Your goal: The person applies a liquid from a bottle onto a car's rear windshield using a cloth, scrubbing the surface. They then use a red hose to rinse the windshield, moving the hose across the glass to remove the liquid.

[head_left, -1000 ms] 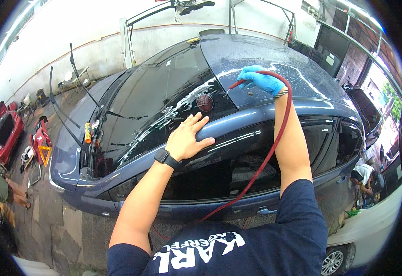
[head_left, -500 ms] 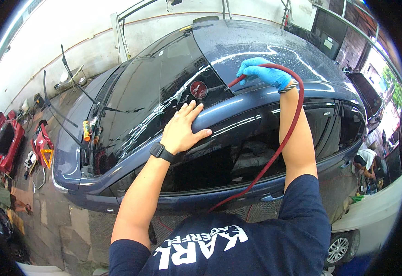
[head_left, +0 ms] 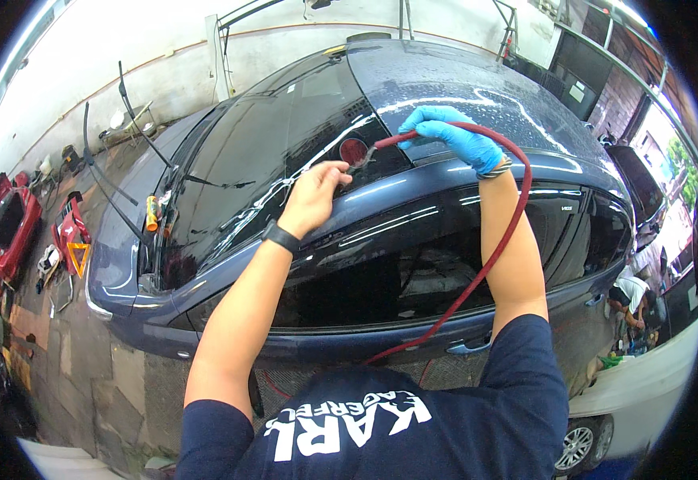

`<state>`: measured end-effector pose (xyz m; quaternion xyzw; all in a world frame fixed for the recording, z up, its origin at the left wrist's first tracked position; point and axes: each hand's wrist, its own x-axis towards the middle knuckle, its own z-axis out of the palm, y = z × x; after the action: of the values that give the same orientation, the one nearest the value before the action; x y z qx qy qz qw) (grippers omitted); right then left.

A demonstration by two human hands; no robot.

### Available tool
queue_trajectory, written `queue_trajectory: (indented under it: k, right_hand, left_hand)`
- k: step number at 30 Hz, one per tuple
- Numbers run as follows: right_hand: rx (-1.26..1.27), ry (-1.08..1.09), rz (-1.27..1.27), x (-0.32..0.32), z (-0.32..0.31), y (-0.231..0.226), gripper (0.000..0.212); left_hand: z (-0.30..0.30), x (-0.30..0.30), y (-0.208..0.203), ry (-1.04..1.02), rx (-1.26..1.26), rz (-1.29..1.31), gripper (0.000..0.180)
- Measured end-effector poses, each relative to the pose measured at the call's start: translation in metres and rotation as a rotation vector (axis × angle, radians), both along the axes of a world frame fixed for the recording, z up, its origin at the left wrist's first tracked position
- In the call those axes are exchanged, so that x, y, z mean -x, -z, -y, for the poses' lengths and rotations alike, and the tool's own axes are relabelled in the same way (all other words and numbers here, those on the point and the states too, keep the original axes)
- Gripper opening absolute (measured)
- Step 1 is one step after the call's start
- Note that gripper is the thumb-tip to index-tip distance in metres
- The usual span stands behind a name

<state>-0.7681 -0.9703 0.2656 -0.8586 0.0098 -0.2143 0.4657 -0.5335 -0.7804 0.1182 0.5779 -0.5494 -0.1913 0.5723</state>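
Note:
My right hand (head_left: 453, 142), in a blue glove, is closed round a dark red hose (head_left: 517, 204). The hose loops back over the forearm and down across the side of a dark blue car (head_left: 425, 172). Clear water seems to come from its end, beside a round red sticker (head_left: 354, 150) on the windshield (head_left: 269, 132). My bare left hand (head_left: 314, 196), with a black watch on the wrist, hovers over the windshield's near edge. Its fingers are curled together close to the water; whether anything is in them is hidden.
Wiper arms (head_left: 129, 104) stand raised off the glass. An orange bottle (head_left: 151, 214) rests by the windshield's base. Red car parts (head_left: 5, 228) and an orange triangle (head_left: 78, 258) lie on the floor at left. Another person (head_left: 633, 294) crouches at far right.
My left hand has lifted off the windshield edge, and its spread fingers have curled together. The hose end has moved left over the glass, and water now shows at it.

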Motion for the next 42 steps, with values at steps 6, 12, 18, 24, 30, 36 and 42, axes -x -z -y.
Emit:
queue_trajectory:
  k: [6, 12, 18, 24, 30, 36, 42]
  right_hand:
    - [0.105, -0.079, -0.003, -0.022, -0.019, 0.006, 0.028]
    - [0.215, 0.011, -0.179, -0.018, 0.008, -0.002, 0.028]
    - [-0.035, -0.131, -0.038, -0.027, 0.006, -0.001, 0.026]
    - [0.257, 0.129, -0.139, -0.036, 0.035, -0.003, 0.026]
    - [0.118, 0.242, -0.130, -0.063, 0.089, 0.000, 0.026]
    - [0.157, 0.324, -0.169, -0.086, 0.118, -0.001, 0.028]
    - [0.028, 0.322, -0.333, -0.082, 0.109, -0.021, 0.028]
  left_hand:
    - [0.002, 0.005, -0.013, 0.000, -0.140, -0.381, 0.030]
    - [0.001, -0.008, -0.009, -0.071, -0.197, -0.146, 0.038]
    - [-0.010, -0.012, -0.011, -0.070, -0.234, -0.229, 0.034]
    - [-0.018, -0.006, 0.000, -0.225, -0.119, 0.218, 0.032]
    - [-0.054, -0.001, 0.006, -0.318, -0.150, 0.656, 0.059]
    - [-0.061, 0.017, 0.004, -0.356, -0.189, 0.714, 0.067]
    - [-0.064, 0.016, 0.006, -0.357, -0.236, 0.745, 0.071]
